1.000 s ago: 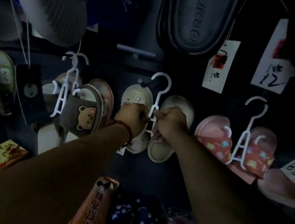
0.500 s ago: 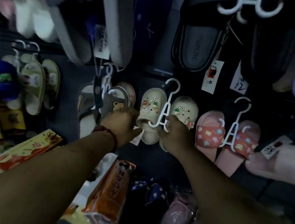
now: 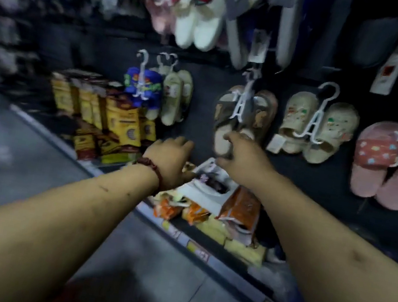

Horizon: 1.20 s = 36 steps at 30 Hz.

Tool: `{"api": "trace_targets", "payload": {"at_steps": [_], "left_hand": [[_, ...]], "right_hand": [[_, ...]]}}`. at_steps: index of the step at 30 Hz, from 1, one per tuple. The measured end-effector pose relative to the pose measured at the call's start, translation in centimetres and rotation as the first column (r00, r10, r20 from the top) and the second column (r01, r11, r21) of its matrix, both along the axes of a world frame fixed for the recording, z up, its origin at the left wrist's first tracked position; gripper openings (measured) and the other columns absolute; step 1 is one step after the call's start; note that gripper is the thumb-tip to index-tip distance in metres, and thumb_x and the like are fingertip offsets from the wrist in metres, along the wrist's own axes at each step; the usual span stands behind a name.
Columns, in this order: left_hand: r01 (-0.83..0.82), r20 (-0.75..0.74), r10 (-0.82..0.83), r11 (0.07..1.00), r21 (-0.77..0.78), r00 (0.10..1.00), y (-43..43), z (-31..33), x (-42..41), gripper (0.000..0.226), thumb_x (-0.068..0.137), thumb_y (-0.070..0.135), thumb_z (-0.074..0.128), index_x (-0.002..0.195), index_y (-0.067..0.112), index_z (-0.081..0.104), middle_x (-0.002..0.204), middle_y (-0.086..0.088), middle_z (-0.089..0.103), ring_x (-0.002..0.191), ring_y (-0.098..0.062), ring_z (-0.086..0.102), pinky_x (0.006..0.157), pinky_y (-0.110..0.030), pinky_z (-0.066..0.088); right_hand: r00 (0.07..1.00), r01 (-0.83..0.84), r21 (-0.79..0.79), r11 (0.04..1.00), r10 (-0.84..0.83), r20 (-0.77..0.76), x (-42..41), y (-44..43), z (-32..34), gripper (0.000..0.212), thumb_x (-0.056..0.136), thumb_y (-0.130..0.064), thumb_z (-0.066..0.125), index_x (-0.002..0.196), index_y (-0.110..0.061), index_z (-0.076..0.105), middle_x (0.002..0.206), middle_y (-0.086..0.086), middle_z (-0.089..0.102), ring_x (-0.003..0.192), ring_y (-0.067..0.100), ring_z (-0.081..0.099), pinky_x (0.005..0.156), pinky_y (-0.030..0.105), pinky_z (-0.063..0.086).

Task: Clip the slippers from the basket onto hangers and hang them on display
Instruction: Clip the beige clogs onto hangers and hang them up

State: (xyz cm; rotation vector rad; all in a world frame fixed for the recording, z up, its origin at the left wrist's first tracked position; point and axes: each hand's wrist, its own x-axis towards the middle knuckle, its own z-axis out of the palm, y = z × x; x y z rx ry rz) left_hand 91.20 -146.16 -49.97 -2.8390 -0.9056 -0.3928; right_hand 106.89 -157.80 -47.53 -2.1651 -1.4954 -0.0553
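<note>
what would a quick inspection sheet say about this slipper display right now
surface: dark wall panel above a low shelf with price labels on its edge
job's things: cream slippers clipped on a white hanger, hanging between brown slippers and pink slippers; no basket made out
clutter: yellow boxes, orange packets and a white bag on the shelf
hands: left hand and right hand reach low, holding nothing; the right overlaps a brown slipper's heel, contact unclear
cables: nothing seen
surroundings: white slippers hang above; grey floor; view blurred
</note>
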Motion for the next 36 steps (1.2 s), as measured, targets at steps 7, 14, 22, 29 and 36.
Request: {"api": "trace_targets", "payload": {"at_steps": [7,14,22,29,36], "left_hand": [[-0.240,-0.060,0.239,0.971,0.001,0.969,0.4,-3.1,-16.8,0.069,0.085,0.059,0.060,0.142,0.024,0.040,0.135,-0.004,0.050,0.121,-0.028,0.050,0.098,-0.041,0.040],[-0.533,-0.134,0.520,0.841,-0.090,0.843,-0.1,-8.1,-32.3,0.076,0.080,0.064,0.061,0.142,0.025,0.041,0.139,-0.003,0.051,0.128,-0.028,0.048,0.105,-0.041,0.037],[-0.712,-0.226,0.676,0.681,-0.175,0.702,-0.1,-14.9,-43.0,0.077,0.078,0.067,0.060,0.140,0.026,0.043,0.138,-0.003,0.052,0.125,-0.028,0.051,0.102,-0.042,0.041],[-0.764,-0.354,0.693,0.460,-0.453,0.628,4.7,-22.1,-45.9,0.079,0.074,0.057,0.074,0.139,0.022,0.047,0.139,-0.008,0.051,0.123,-0.029,0.053,0.101,-0.039,0.046],[-0.724,-0.455,0.596,0.350,-0.594,0.661,10.7,-26.0,-46.2,0.071,0.070,0.051,0.079,0.131,0.022,0.059,0.124,0.002,0.063,0.108,-0.021,0.062,0.096,-0.038,0.052]], "right_hand": [[0.948,-0.315,-0.088,0.945,0.317,0.013,-13.5,5.9,-4.5,0.067,0.084,-0.036,0.078,0.142,-0.019,0.048,0.139,0.008,0.052,0.125,0.029,0.053,0.100,0.038,0.047],[0.812,-0.575,-0.214,0.789,0.582,-0.036,-26.1,11.3,-9.8,0.081,0.082,-0.044,0.078,0.148,-0.018,0.041,0.150,0.008,0.046,0.132,0.028,0.049,0.103,0.036,0.044],[0.746,-0.658,-0.303,0.689,0.652,-0.137,-35.0,14.7,-17.2,0.078,0.082,-0.038,0.079,0.148,-0.021,0.042,0.149,0.005,0.046,0.133,0.026,0.049,0.104,0.035,0.043],[0.765,-0.638,-0.418,0.647,0.597,-0.243,-36.9,18.4,-23.8,0.079,0.081,-0.039,0.081,0.147,-0.019,0.043,0.146,0.007,0.052,0.128,0.027,0.053,0.100,0.033,0.047],[0.764,-0.625,-0.574,0.529,0.564,-0.312,-39.3,22.5,-27.7,0.074,0.077,-0.027,0.082,0.142,-0.022,0.046,0.138,0.005,0.057,0.112,0.024,0.062,0.086,0.035,0.056]]}}
